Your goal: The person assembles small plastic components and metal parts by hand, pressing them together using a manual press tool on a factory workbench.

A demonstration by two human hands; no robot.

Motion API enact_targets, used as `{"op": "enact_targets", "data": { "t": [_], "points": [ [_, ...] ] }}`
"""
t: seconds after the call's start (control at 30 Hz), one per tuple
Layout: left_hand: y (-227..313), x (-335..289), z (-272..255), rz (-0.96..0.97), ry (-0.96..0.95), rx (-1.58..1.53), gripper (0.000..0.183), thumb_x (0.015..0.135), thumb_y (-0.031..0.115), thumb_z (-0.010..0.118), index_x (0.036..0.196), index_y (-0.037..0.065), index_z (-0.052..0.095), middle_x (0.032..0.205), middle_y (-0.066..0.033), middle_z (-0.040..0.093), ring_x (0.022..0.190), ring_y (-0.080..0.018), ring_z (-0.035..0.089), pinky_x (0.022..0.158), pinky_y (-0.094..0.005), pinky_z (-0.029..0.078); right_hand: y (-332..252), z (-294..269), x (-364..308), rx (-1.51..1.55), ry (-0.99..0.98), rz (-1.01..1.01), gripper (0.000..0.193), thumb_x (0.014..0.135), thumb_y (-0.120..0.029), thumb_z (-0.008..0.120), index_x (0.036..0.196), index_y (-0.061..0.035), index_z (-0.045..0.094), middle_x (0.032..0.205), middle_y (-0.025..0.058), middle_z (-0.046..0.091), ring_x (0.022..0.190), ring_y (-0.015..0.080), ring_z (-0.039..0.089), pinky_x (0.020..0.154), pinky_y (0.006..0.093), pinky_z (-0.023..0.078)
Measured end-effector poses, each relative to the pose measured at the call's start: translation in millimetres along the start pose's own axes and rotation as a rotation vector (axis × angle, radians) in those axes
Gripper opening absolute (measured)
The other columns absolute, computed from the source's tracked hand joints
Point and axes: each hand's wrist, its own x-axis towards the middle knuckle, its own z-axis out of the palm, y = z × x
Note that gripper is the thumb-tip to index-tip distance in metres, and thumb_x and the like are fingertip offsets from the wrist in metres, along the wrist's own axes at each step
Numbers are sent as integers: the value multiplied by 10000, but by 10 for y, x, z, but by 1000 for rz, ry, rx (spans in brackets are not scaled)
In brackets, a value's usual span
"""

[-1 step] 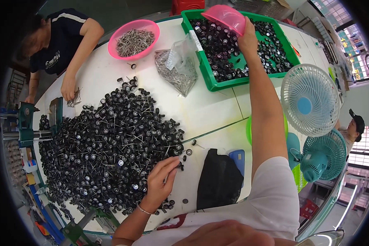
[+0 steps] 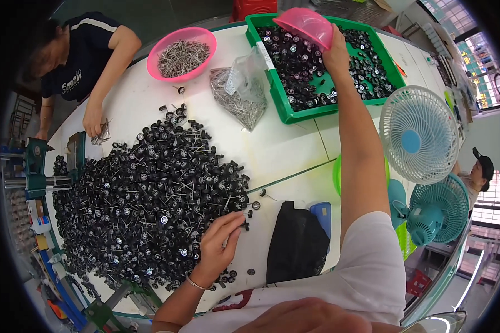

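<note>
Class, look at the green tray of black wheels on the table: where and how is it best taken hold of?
Probably by the left and right walls of the green tray, a grip on each, coming from the near side: it lies flat, and its bare rim runs around the black wheels. The clear bag of pins lies close to the left wall.

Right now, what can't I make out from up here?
All in the head view:
Wheel pile: lower wheels hidden beneath upper ones.
Left hand: whether it pinches a wheel, too small to tell.
Bright green item: partly behind the right forearm.
Blue case: partly covered by black cloth.
</note>
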Motion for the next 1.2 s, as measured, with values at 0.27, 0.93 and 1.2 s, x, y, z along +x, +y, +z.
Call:
{"op": "enact_targets", "data": {
  "t": [0.27, 0.93, 1.2],
  "points": [
    [113, 337, 210, 87, 59, -81, 260, 868, -42, 597, 1117, -4, 661, 1133, -144, 645, 1040, -273, 631, 883, -320, 499, -3, -212, -83, 91, -163, -9, 623, 761, 26, 552, 1363, -59, 418, 1299, 223, 522, 1197, 394, 504, 991, 429, 436],
    [-149, 3052, 1198, 271, 158, 896, 1123, 798, 735, 511, 1432, -141, 209, 1493, -309, 256, 1431, -384, 194, 1172, -471, 123, -141, -794, -500, 525, -532, 820, 315, 742, 16, 510, 1037, 3, 622, 873, 117, 657, 778, 232, 657, 631, 379, 564],
    [-90, 3303, 1481, 318, 216, 930, 1009, 879, 699, 408, 1434, -123, 227, 1467, -363, 252, 1407, -430, 231, 1161, -469, 168, 63, -778, -523, 892, -645, 1084, 186, 738, 17, 509, 920, 14, 547, 846, 109, 583, 703, 248, 641, 667, 410, 622]
  ]
}}
